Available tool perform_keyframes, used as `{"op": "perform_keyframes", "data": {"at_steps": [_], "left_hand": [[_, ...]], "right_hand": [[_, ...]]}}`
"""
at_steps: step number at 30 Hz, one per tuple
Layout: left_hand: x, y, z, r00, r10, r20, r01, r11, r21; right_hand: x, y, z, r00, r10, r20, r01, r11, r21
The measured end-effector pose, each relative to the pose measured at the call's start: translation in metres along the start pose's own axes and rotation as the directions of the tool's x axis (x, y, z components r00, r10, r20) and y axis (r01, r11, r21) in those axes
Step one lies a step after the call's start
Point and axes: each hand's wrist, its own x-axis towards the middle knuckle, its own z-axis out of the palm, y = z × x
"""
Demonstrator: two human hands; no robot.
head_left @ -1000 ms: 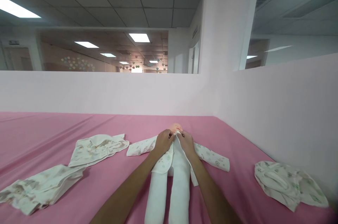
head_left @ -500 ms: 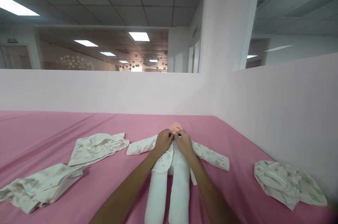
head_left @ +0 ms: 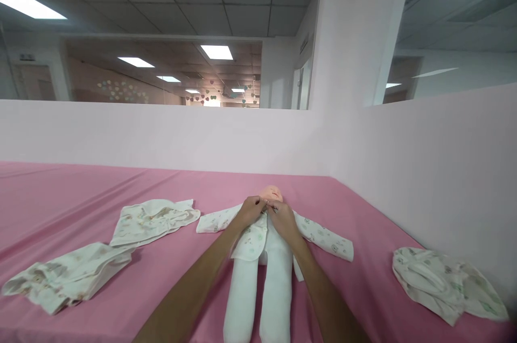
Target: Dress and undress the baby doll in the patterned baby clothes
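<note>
A baby doll (head_left: 277, 273) with white cloth legs lies on its back, its head (head_left: 271, 193) toward the wall. It wears a white printed baby shirt (head_left: 251, 239) with both sleeves stretched out sideways and the front partly open. My left hand (head_left: 252, 210) pinches the shirt's edge at the neck, just below the doll's chin. Close beside it, my right hand (head_left: 282, 218) also has its fingers closed at the neckline. The two sets of fingertips nearly meet. What exactly lies between them is too small to make out.
Two crumpled printed baby garments lie to the left, one farther back (head_left: 155, 219) and one nearer (head_left: 68, 275). A bunched printed garment (head_left: 438, 281) lies at the right. Pink sheeting (head_left: 161, 300) covers the surface, bounded by a low white wall (head_left: 161, 133) behind and at right.
The view has shifted slightly. Both hands stay at the doll's neckline, and their fingertips have come closer together. The garments lie as before.
</note>
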Motion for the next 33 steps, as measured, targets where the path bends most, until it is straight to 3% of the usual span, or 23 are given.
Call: {"op": "perform_keyframes", "data": {"at_steps": [9, 16, 20, 22, 25, 27, 33], "left_hand": [[-0.001, 0.002, 0.001, 0.996, -0.088, 0.018, 0.090, 0.979, -0.182], [-0.005, 0.012, 0.001, 0.996, -0.094, 0.008, 0.094, 0.988, -0.124], [-0.020, 0.023, 0.002, 0.998, -0.055, -0.043, 0.055, 0.998, 0.003], [-0.032, 0.028, 0.004, 0.996, 0.008, -0.090, 0.009, 0.981, 0.194], [-0.050, 0.037, 0.006, 0.989, 0.118, -0.085, -0.053, 0.836, 0.546], [-0.059, 0.042, 0.008, 0.989, 0.137, -0.054, -0.069, 0.755, 0.653], [-0.066, 0.052, 0.006, 0.996, 0.094, -0.005, -0.057, 0.646, 0.761]], "right_hand": [[0.001, 0.004, 0.005, 0.990, 0.115, -0.079, -0.114, 0.993, 0.020], [0.001, 0.007, 0.006, 0.994, 0.079, -0.079, -0.085, 0.993, -0.081], [-0.007, -0.003, -0.002, 0.990, 0.116, -0.084, -0.134, 0.958, -0.254], [-0.015, -0.008, -0.007, 0.987, 0.132, -0.095, -0.158, 0.917, -0.367], [-0.027, -0.013, -0.012, 0.987, 0.122, -0.106, -0.157, 0.883, -0.442], [-0.033, -0.013, -0.014, 0.986, 0.111, -0.121, -0.153, 0.892, -0.426], [-0.041, -0.010, -0.014, 0.981, 0.145, -0.127, -0.172, 0.957, -0.236]]}}
